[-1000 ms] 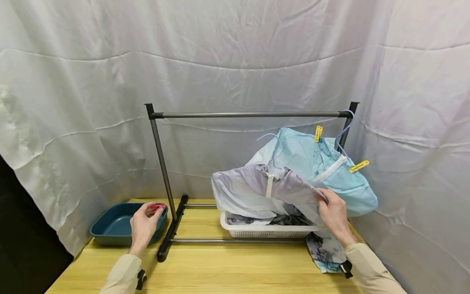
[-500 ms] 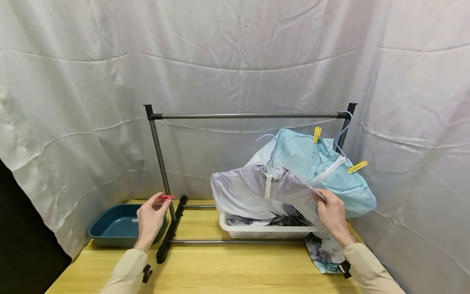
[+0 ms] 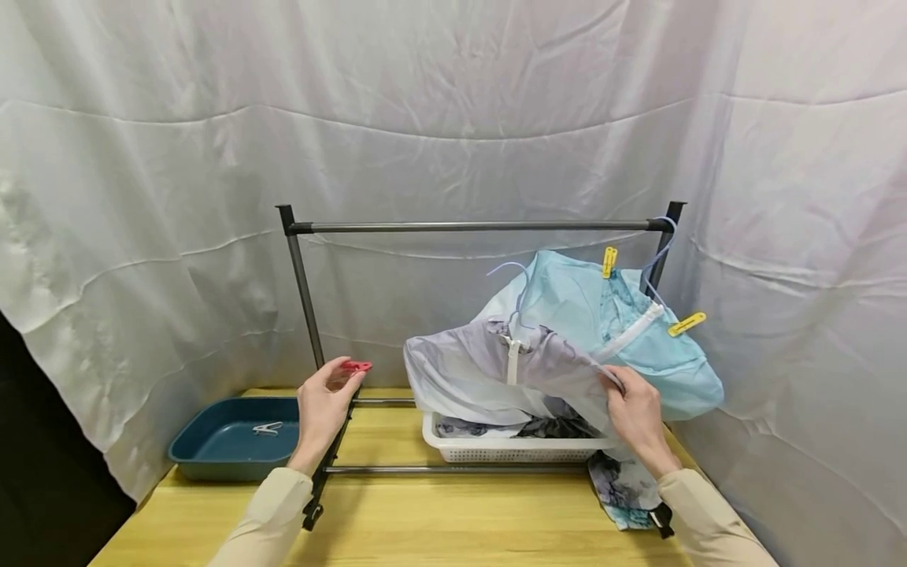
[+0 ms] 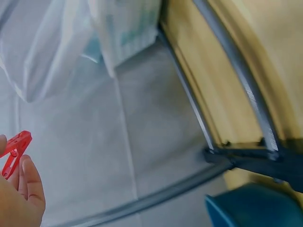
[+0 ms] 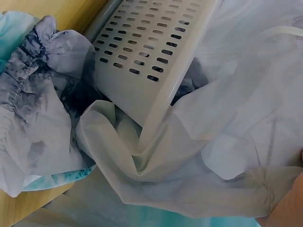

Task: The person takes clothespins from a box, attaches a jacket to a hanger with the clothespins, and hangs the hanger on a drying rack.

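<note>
Between thumb and fingers my left hand pinches a red clothespin, near the left post of the rack. The left wrist view shows this red clothespin close up. My right hand grips the right shoulder of a pale grey-purple jacket, which is on a blue hanger. That hanger's hook stands free below the rack's top bar. Behind it, a light blue jacket hangs at the rack's right end, with a yellow clothespin and a second yellow clothespin on it.
A dark metal clothes rack spans the wooden table. Under the jackets sits a white perforated basket holding dark-patterned cloth. At the left, a teal basin contains a white clothespin. Grey curtains enclose the back and sides.
My left hand has moved right and up from over the teal basin with the red clothespin, uncovering the white one. My right hand keeps its grip on the grey-purple jacket.
</note>
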The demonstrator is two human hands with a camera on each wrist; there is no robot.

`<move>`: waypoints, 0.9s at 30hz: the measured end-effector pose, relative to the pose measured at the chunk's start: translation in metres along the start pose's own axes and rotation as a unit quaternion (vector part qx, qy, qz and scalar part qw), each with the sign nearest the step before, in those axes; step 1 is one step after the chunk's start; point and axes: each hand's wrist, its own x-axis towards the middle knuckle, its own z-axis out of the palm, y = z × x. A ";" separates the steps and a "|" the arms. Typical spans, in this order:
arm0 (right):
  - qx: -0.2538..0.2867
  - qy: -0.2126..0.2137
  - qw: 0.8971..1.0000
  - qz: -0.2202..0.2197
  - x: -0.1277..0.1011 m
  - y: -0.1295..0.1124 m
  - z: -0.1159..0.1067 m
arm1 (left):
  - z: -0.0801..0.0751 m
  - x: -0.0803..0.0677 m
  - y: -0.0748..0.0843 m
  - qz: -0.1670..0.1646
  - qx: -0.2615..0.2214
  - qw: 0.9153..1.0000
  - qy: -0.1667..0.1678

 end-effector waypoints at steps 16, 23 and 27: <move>-0.002 -0.008 1.000 0.003 0.001 -0.006 0.002 | 0.053 0.011 0.057 0.139 -0.044 0.987 -0.062; -0.003 -0.005 1.000 0.006 0.001 -0.006 0.000 | 0.072 0.012 0.079 0.180 -0.087 0.978 -0.063; -0.002 -0.005 1.000 0.011 0.001 -0.007 0.001 | 0.080 0.010 0.096 0.214 -0.105 0.969 -0.064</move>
